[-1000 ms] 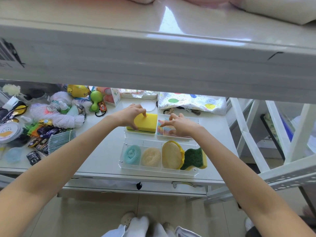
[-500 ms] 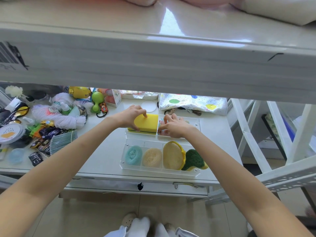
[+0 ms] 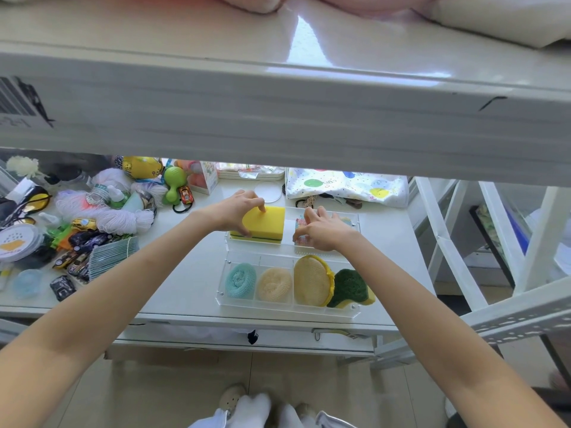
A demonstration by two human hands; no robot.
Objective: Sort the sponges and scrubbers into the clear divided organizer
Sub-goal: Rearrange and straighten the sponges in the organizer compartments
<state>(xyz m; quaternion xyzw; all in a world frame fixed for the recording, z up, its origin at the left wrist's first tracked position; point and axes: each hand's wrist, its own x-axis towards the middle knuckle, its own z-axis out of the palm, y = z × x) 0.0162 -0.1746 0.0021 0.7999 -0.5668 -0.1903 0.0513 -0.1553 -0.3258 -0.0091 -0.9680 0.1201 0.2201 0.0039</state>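
Note:
A clear divided organizer (image 3: 289,312) stands on the white table. Its front row holds a teal mesh scrubber (image 3: 240,280), a beige mesh scrubber (image 3: 274,284), a round yellow-rimmed scrubber (image 3: 312,280) and a green-and-yellow sponge (image 3: 350,288). In the back left compartment sits a big yellow sponge (image 3: 268,225); my left hand (image 3: 239,210) grips its left end. My right hand (image 3: 321,230) pinches a multicoloured woven scrubber (image 3: 301,223) in the back right compartment, mostly hiding it.
A thick white shelf (image 3: 278,112) overhangs the table and hides its back. Toy cars, string bundles and bottles (image 3: 92,217) crowd the table's left. A dotted cloth (image 3: 346,186) lies behind the organizer. A white frame (image 3: 463,242) stands to the right.
My right hand has shifted slightly left over the woven scrubber, toward the divider. My left hand stays on the yellow sponge.

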